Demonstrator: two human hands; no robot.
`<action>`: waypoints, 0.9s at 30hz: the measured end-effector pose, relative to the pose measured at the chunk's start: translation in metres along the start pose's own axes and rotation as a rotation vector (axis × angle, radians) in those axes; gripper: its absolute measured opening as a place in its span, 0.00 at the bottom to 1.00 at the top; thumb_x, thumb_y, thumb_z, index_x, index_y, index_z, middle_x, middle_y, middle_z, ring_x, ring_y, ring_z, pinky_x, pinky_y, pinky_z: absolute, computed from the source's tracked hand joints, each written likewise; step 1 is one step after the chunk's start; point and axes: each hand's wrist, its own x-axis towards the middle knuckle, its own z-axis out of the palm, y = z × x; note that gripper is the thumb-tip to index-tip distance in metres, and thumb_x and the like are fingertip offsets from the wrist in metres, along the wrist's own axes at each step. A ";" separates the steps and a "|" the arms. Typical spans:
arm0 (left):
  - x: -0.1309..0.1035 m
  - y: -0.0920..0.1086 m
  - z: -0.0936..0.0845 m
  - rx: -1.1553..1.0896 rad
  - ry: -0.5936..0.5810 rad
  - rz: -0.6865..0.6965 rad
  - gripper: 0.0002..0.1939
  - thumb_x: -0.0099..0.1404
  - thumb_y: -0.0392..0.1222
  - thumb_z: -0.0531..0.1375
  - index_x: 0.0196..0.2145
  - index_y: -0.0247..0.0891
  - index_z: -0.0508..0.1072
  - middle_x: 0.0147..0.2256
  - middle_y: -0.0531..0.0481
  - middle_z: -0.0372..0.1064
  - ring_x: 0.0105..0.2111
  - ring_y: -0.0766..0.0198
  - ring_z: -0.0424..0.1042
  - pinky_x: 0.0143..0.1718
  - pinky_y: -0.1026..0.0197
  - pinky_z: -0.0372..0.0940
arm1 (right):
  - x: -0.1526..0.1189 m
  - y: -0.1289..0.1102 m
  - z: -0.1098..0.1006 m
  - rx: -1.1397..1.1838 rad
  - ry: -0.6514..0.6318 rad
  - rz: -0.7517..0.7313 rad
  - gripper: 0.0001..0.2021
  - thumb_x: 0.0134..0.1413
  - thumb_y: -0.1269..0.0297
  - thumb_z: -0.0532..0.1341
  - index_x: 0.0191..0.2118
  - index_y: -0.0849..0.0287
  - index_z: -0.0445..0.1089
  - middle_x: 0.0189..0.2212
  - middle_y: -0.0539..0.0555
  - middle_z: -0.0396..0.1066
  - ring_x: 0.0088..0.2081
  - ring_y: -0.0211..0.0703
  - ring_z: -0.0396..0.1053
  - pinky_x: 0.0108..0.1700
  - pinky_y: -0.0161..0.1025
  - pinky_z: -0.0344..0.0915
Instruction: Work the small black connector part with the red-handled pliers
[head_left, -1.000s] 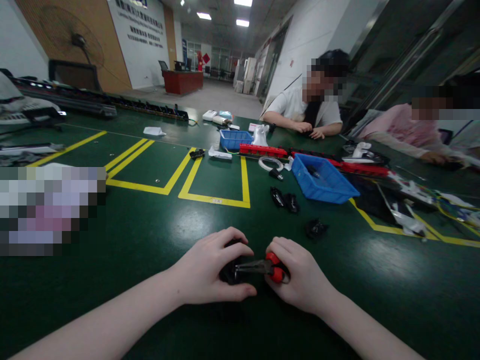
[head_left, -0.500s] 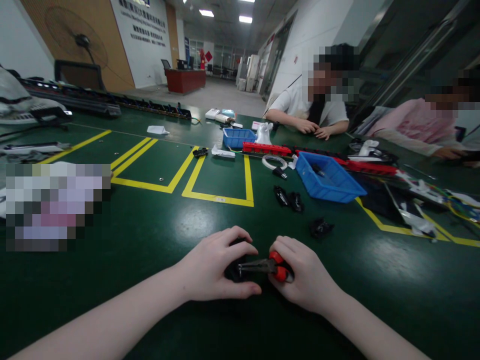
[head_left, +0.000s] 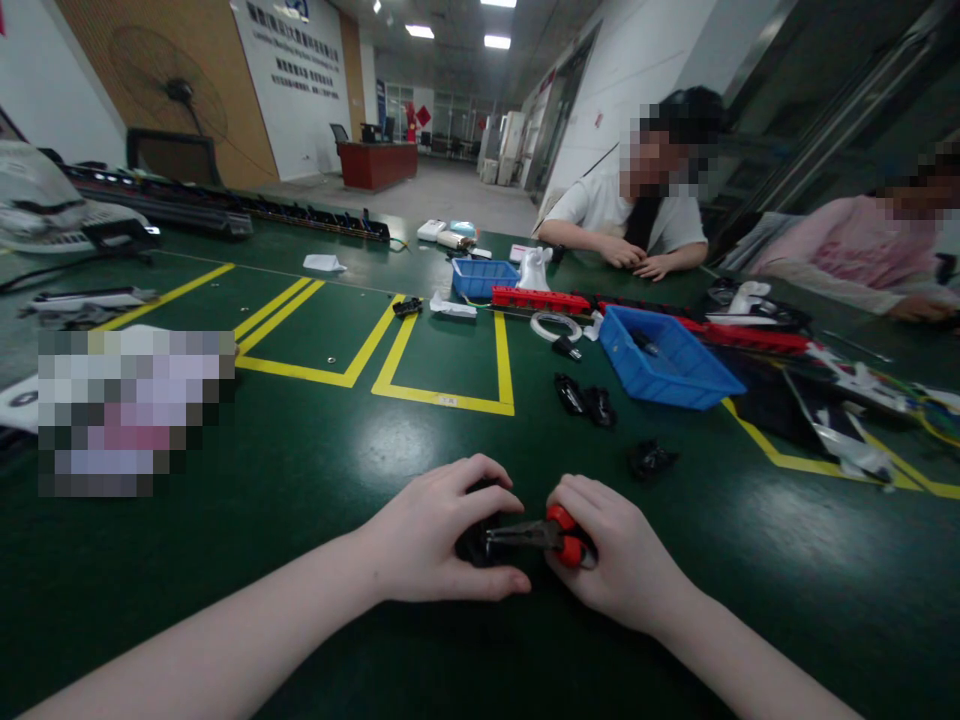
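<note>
Red-handled pliers [head_left: 566, 535] are gripped in my right hand [head_left: 619, 550], their metal jaws pointing left. The jaw tips reach a small black object [head_left: 474, 540] that my left hand [head_left: 439, 535] holds between curved fingers and thumb. Much of the black object is hidden by the fingers, so its shape cannot be made out. Both hands are low over the green table [head_left: 300, 620]. Beyond them lie black bundled pieces [head_left: 585, 400], with another black bundle [head_left: 652, 458] to the right.
A blue bin [head_left: 671, 365] with a black item inside stands at the right, a smaller blue bin [head_left: 484, 277] farther back. Near them are a red strip [head_left: 540, 299] and a white coil [head_left: 555, 327]. Two people [head_left: 637, 230] sit across the table.
The whole view has shifted slightly, so the table items appear a little farther right. Both hands keep nearly the same pose, with the pliers still at the black object.
</note>
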 end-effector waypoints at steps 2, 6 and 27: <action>0.000 -0.001 0.000 0.006 -0.003 0.006 0.25 0.62 0.54 0.67 0.52 0.39 0.72 0.52 0.42 0.66 0.47 0.54 0.72 0.46 0.53 0.70 | 0.000 0.000 0.000 0.001 0.016 -0.011 0.05 0.47 0.70 0.58 0.31 0.56 0.60 0.29 0.52 0.65 0.30 0.42 0.60 0.31 0.39 0.56; -0.001 -0.001 0.000 0.015 0.012 0.021 0.25 0.62 0.55 0.66 0.52 0.39 0.72 0.53 0.42 0.66 0.48 0.54 0.71 0.46 0.53 0.70 | -0.001 0.002 0.003 0.008 0.022 -0.028 0.05 0.47 0.70 0.58 0.32 0.56 0.60 0.29 0.52 0.65 0.30 0.42 0.60 0.31 0.39 0.56; 0.003 -0.015 0.003 0.184 0.022 0.074 0.28 0.63 0.62 0.64 0.50 0.37 0.74 0.53 0.40 0.68 0.50 0.54 0.72 0.50 0.54 0.69 | 0.006 0.026 0.009 0.003 0.132 -0.157 0.07 0.48 0.67 0.63 0.33 0.51 0.63 0.26 0.51 0.67 0.25 0.45 0.67 0.24 0.41 0.64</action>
